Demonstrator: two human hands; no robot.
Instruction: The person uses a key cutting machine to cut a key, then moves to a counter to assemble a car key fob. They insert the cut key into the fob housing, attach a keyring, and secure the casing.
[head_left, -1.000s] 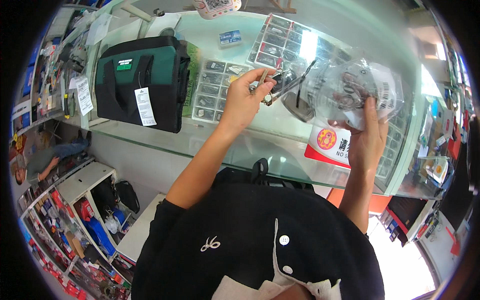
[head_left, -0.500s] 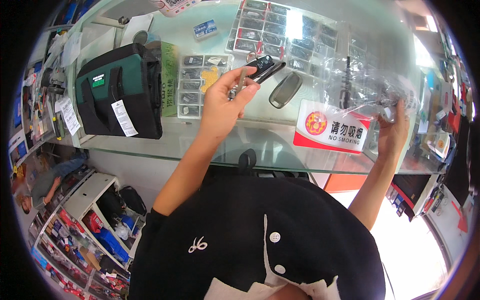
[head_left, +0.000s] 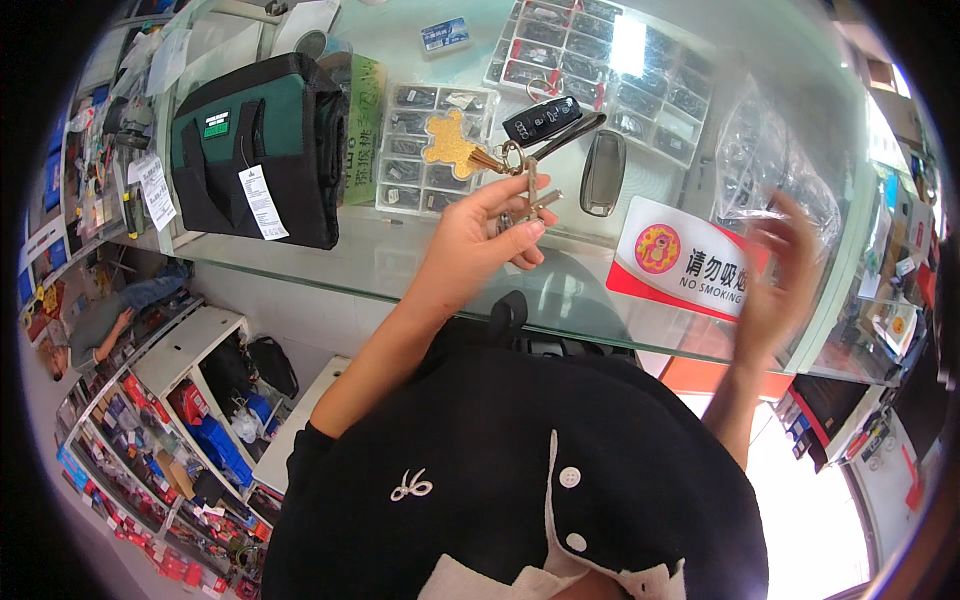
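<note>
Item: bunch of metal keys [head_left: 540,208], in the left hand [head_left: 480,235], above the near edge of the glass-topped desk [head_left: 380,262]. Left grip: pinched narrow on the keys, between thumb and fingers; bows and some blades partly covered by the fingers. Exposed blade leans toward the far right.

Attached or crowding beside it, connections hard to trace: flip-type car key fob [head_left: 542,120], glossy black plastic, rectangular with rounded corners, long axis left to right, right end slightly farther; dark strap [head_left: 570,134], slanting from near left to far right; bear-shaped charm [head_left: 455,145], gold, glittery; brown tassel [head_left: 487,158], pointing far left.

Right of these: oval fob-shaped piece [head_left: 603,173], dark grey with lighter rim, smooth, long axis near to far, lying apart on the desk.

Right hand [head_left: 780,255]: smeared by motion; state of its grip cannot be told, nor contact with the crumpled clear plastic bag [head_left: 755,165] just beyond. It covers the right end of the white-and-red sign [head_left: 675,265].

Left: folded tool bag [head_left: 260,150], green and black fabric, hanging white label [head_left: 262,203]; green box [head_left: 362,130], partly hidden behind it.

Far: compartment case [head_left: 504,42], clear plastic, far edge cut off.
</note>
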